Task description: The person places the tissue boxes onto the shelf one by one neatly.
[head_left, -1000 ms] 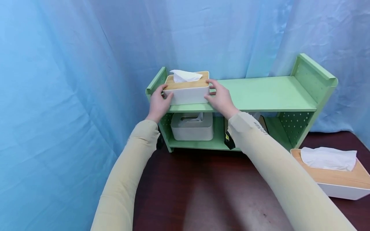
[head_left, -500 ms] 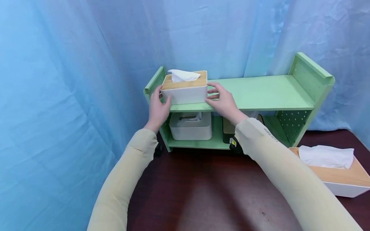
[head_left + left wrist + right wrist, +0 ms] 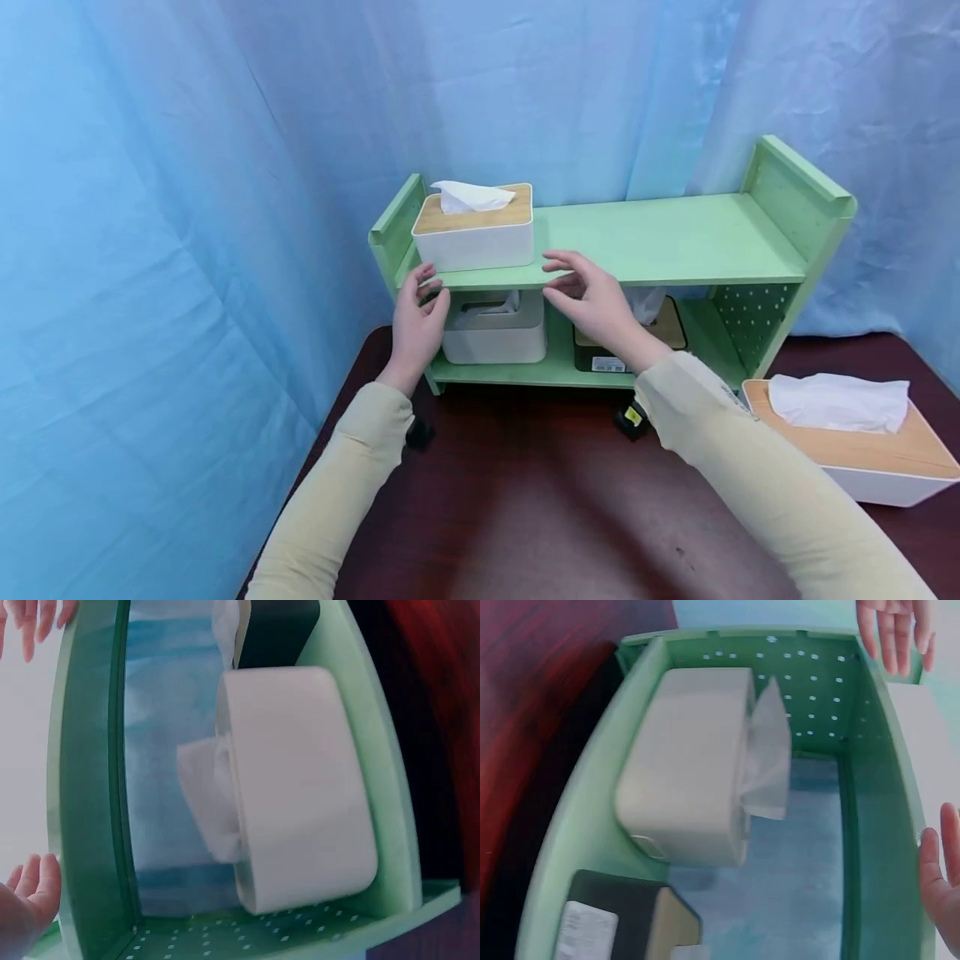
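Observation:
A white tissue box [image 3: 474, 247] with a wooden lid and a tissue sticking up sits at the left end of the green shelf's [image 3: 660, 242] top board. Just below its front left corner is my left hand [image 3: 420, 325], fingers loosely bent and holding nothing. My right hand [image 3: 592, 304] hovers before the board's front edge, right of the box, thumb and fingers apart with nothing between them. Under the top board stands a grey-white tissue box [image 3: 300, 780], its tissue poking out. To its right is a black tissue box [image 3: 615, 919] with a wooden lid, partly behind my right hand.
Another white tissue box with a wooden lid [image 3: 855, 446] stands on the dark red table [image 3: 517, 492] at the right. Blue curtains [image 3: 570, 92] hang behind the shelf and along the left. Raised side panels [image 3: 802, 187] bound the shelf's ends.
Both hands have come off the wood-lidded white tissue box, which stays on the top board. They have drawn down and back toward me. The view has shifted slightly.

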`<control>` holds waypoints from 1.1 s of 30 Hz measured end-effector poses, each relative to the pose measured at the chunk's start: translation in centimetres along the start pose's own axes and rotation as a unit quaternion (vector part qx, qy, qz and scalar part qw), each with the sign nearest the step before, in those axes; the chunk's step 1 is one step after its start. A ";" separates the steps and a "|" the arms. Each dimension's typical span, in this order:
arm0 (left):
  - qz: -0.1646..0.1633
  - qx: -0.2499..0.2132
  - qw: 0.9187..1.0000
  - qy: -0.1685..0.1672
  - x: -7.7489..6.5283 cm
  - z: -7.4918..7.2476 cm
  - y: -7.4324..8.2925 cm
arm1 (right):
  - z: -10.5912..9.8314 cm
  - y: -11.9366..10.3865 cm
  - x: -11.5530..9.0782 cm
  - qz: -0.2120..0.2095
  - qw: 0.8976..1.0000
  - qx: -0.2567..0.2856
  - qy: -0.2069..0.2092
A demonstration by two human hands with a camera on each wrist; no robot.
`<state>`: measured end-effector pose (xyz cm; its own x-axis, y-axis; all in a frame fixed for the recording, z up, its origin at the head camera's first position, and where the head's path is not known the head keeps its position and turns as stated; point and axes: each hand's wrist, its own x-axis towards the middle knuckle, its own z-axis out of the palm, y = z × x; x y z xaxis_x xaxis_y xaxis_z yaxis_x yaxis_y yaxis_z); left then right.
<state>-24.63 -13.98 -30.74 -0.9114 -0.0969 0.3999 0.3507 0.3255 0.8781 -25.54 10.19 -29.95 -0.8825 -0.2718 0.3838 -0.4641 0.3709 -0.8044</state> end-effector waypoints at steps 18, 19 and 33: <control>0.029 -0.008 0.996 -0.079 -7.7 4.5 0.2 | 0.7 6.8 -7.7 0.056 0.997 0.006 -0.060; 0.027 -0.007 0.996 -0.081 -7.9 4.8 -0.4 | 0.7 6.9 -8.1 0.059 0.996 0.008 -0.061; 0.013 -0.017 0.994 -0.107 -11.2 8.8 -6.2 | -0.9 10.1 -14.5 0.054 0.998 0.011 -0.017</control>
<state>-18.49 -6.63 -42.93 -0.9258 0.1149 0.3602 0.3781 0.2924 0.8784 -17.50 18.66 -43.22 -0.9243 -0.2614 0.2781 -0.3635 0.3810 -0.8501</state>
